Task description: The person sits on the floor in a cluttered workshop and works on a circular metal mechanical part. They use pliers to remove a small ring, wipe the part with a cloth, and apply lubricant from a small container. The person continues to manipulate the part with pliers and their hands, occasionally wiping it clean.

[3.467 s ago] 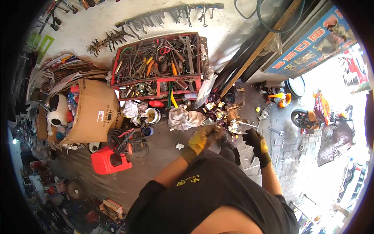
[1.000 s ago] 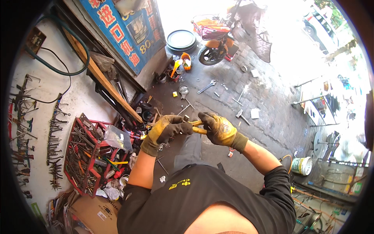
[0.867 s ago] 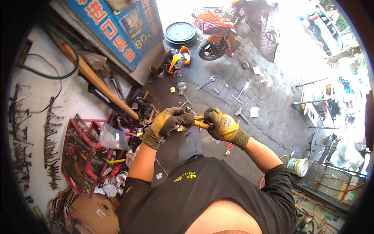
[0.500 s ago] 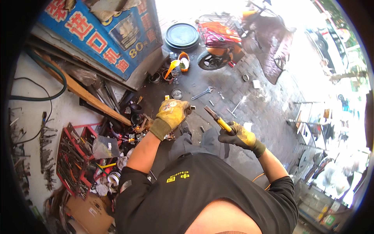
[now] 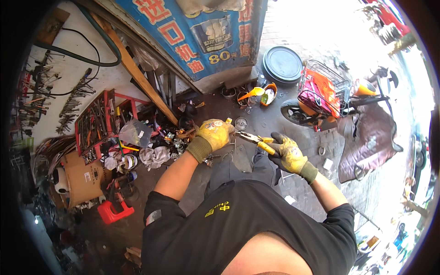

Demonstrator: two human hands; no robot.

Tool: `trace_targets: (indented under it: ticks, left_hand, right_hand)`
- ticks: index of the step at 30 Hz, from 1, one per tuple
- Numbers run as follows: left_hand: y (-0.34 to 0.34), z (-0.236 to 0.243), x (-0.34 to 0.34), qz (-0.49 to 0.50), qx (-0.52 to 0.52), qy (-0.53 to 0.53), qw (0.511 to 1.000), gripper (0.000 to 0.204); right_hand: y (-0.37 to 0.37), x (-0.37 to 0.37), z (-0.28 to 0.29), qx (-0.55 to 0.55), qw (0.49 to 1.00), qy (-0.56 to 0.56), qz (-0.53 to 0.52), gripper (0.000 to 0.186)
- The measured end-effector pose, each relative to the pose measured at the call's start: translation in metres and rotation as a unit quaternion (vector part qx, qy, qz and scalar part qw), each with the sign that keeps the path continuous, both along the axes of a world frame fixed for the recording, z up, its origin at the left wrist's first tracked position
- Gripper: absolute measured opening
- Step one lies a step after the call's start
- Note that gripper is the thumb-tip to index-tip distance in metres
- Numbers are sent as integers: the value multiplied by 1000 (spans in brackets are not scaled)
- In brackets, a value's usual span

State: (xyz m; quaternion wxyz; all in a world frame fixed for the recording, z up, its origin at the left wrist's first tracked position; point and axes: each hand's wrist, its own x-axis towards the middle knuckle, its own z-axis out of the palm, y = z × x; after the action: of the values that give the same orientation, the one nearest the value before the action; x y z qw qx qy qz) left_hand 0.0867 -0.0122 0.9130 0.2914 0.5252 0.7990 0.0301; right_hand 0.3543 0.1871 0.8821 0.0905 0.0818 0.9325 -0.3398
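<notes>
My right hand (image 5: 290,155), in a yellow-and-black work glove, grips a pair of pliers (image 5: 250,137) with yellow handles. The handles stand apart, and the metal jaws point left. My left hand (image 5: 214,133), in a dirty yellow glove, is closed in front of my lap, right at the tip of the jaws. What its fingers hold is mostly covered by the glove; only a small bit shows by the jaws. A round metal part (image 5: 241,123) lies on the floor just beyond that hand.
Red tool trays (image 5: 95,121) full of tools stand at left, beside a cardboard box (image 5: 82,176) and a red jug (image 5: 114,211). Farther off are an orange container (image 5: 269,94), a dark round lid (image 5: 283,64) and a two-wheeler with a basket (image 5: 318,91). A blue signboard (image 5: 197,34) leans at the back.
The view has swung left, so surroundings appear shifted right. The pliers have come over to my left hand, and their handles are now spread apart.
</notes>
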Motion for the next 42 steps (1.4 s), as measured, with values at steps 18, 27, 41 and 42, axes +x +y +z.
trace_targets:
  ticks: [18,27,41,42]
  left_hand:
    - [19,-127,-7,59,-97,-114,987,26]
    - [-25,-319,-6,137,-74,-188,970,30]
    - [-90,-580,101,315,104,-210,920,32]
    - [-93,-583,87,291,77,-233,925,34]
  right_hand:
    - [74,-82,-82,-186,949,-201,160,50]
    - [51,-112,-221,-165,942,-234,175,37]
    - [116,-444,-622,343,882,-269,180,41]
    - [112,-461,-652,352,893,-248,130,52]
